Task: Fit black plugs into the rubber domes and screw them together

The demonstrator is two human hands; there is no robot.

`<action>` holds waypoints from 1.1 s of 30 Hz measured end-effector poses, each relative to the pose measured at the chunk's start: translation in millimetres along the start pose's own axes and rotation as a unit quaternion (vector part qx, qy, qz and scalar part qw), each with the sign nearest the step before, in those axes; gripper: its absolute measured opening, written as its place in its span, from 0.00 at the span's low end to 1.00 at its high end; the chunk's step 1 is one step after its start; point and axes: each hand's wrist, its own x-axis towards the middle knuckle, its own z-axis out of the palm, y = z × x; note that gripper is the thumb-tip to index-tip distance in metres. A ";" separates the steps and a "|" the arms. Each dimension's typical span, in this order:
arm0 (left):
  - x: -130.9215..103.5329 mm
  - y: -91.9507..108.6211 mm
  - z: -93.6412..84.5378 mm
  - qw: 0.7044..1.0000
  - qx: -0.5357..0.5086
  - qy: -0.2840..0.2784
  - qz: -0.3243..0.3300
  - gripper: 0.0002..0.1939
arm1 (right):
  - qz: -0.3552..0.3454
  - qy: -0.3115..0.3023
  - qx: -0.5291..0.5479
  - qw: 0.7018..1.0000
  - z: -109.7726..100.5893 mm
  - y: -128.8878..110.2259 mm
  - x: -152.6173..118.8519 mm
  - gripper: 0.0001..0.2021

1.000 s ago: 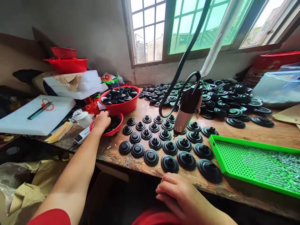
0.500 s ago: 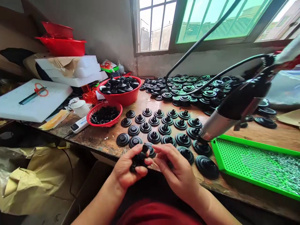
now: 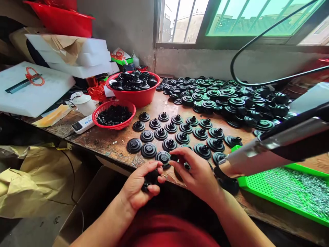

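Note:
My left hand [image 3: 137, 185] is closed palm-up around several small black plastic parts [image 3: 151, 176] in front of the table edge. With thumb and fingertips, my right hand [image 3: 197, 169] pinches one small black plastic cap [image 3: 174, 157] just above the near row of discs. Directly beyond it lies a round stepped black disc [image 3: 163, 157] with a flat centre and small holes. Other discs in the rows, such as a black disc with a raised stem [image 3: 169, 144], stand on the table. My right hand partly covers a few of them.
A powered screwdriver [image 3: 267, 147] slants in from the right over a green perforated tray [image 3: 243, 185] of small screws. A red basket [image 3: 115, 126] holds small black parts, and a red basin [image 3: 138, 97] holds discs. Piled discs [image 3: 213, 96] lie at the back.
My right hand, which had its fingers apart beside the left, now pinches a small black cap over the discs. The view has shifted, and the screwdriver appears lower and further right.

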 end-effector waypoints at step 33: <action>3.5 12.2 -14.5 0.999 -0.039 0.019 -0.024 0.06 | -0.051 -0.241 -0.294 0.924 10.7 13.0 39.3 0.20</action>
